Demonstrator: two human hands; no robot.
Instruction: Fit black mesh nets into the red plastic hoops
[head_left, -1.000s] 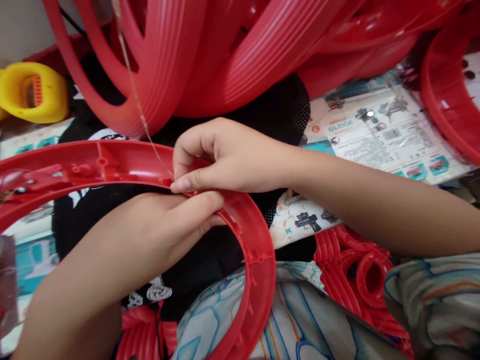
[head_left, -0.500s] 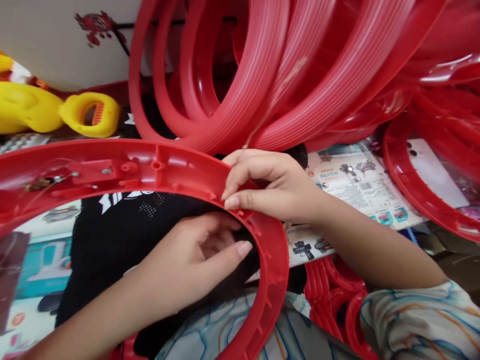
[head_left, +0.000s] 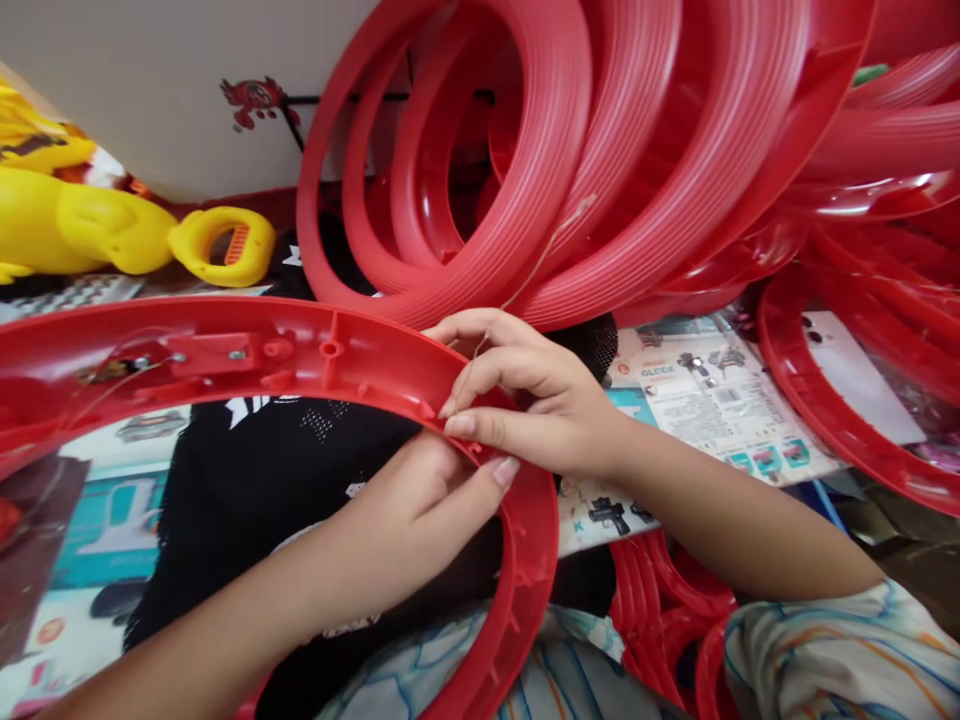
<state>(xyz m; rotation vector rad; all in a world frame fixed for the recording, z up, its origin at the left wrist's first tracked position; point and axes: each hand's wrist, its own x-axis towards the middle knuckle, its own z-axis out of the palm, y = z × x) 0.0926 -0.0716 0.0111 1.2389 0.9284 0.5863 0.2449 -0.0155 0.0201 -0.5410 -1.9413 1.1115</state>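
Observation:
A large red plastic ring [head_left: 360, 375] lies hollow side up in front of me, with ribs and pegs inside its channel. A small red block [head_left: 217, 352] with screws and a thin wire [head_left: 124, 392] sits in the channel at the left. My left hand [head_left: 427, 510] grips the ring's inner rim, thumb on top, the other fingers mostly hidden beneath. Over the same stretch of the channel, my right hand [head_left: 532, 400] has thumb and forefinger pinched together. A fine strand [head_left: 480, 348] shows by its fingers.
Several red rings [head_left: 555, 200] lean together behind the work, with more at the right [head_left: 787, 340] and below the table edge [head_left: 652, 590]. Yellow toy parts [head_left: 120, 225] lie at the back left. Black cloth [head_left: 247, 500] and printed card [head_left: 697, 390] cover the surface.
My left hand has moved up to the ring's inner rim, its thumb now close below my right fingers. My right hand stays pinched at the channel. The view has shifted slightly.

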